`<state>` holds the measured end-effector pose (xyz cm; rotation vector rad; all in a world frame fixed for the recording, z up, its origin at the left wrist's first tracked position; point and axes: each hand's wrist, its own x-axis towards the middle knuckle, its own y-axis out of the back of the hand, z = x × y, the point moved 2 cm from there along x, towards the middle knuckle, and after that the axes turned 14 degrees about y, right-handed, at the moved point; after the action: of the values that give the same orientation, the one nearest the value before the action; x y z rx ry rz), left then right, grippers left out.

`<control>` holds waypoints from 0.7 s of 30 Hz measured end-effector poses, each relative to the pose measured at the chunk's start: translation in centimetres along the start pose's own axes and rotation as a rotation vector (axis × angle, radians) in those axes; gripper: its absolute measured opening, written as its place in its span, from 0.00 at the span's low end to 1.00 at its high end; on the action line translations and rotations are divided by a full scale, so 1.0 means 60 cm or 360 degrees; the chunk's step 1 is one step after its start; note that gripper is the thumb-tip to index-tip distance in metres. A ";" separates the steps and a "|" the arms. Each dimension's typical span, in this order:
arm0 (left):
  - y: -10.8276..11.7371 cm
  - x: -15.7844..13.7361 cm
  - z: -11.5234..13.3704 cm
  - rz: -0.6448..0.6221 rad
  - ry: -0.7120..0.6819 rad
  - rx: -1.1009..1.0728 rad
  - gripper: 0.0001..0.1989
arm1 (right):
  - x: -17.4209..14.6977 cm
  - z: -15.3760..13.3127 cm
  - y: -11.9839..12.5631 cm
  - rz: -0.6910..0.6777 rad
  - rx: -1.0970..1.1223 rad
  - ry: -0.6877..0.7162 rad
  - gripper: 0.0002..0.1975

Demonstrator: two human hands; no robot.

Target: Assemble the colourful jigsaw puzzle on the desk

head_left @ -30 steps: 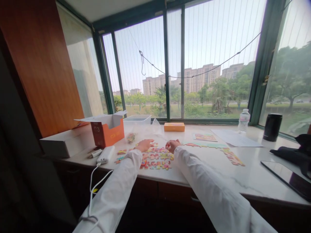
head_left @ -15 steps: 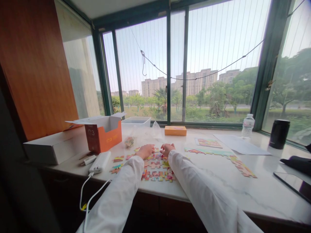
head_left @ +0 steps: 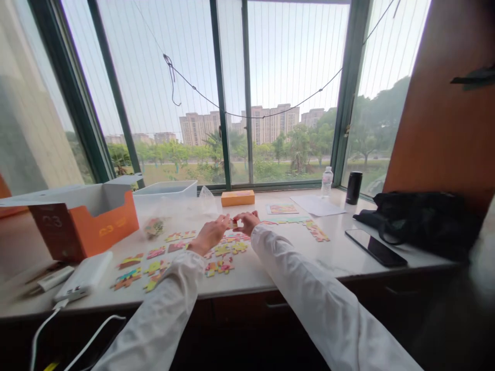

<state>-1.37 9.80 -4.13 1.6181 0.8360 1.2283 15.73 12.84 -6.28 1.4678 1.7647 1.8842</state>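
My right hand (head_left: pixel 248 221) pinches a small red-and-pale puzzle piece (head_left: pixel 234 223) just above the tabletop. My left hand (head_left: pixel 212 233) meets it from the other side, its fingertips closed at the piece's left edge. Loose puzzle pieces (head_left: pixel 223 250) with yellow, pink and red print lie under and in front of the hands. More pieces (head_left: pixel 129 278) are spread to the left, beside my left forearm. A joined strip of puzzle border (head_left: pixel 317 231) runs to the right behind my right wrist, and my sleeve hides part of it.
An orange open box (head_left: pixel 104 224), a white power bank (head_left: pixel 83 275) with a cable and a clear plastic tub (head_left: pixel 170 189) stand left. Behind are a small orange box (head_left: pixel 237 198) and a picture card (head_left: pixel 282 209). Right are a bottle (head_left: pixel 327 181), black can (head_left: pixel 353 188), phone (head_left: pixel 375 247) and black bag (head_left: pixel 421 221).
The view has swung to the right, bringing the black bag into sight. My hands have come closer together, with a puzzle piece now visible between their fingertips.
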 end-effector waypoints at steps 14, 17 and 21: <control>-0.009 -0.027 0.397 -0.0167 -0.0626 -0.0631 0.24 | -0.425 0.184 0.210 0.0192 -0.0058 -0.0291 0.23; -0.007 -0.021 0.458 -0.0159 -0.0641 -0.0687 0.22 | -0.473 0.210 0.235 0.0213 -0.0101 -0.0379 0.20; -0.014 -0.016 0.503 -0.0197 -0.0565 -0.0777 0.19 | -0.501 0.226 0.246 0.0236 -0.0164 -0.0463 0.16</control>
<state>27.41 1.41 -7.94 1.3064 0.3671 0.9283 47.59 -3.14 -12.15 1.7707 1.4439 1.6911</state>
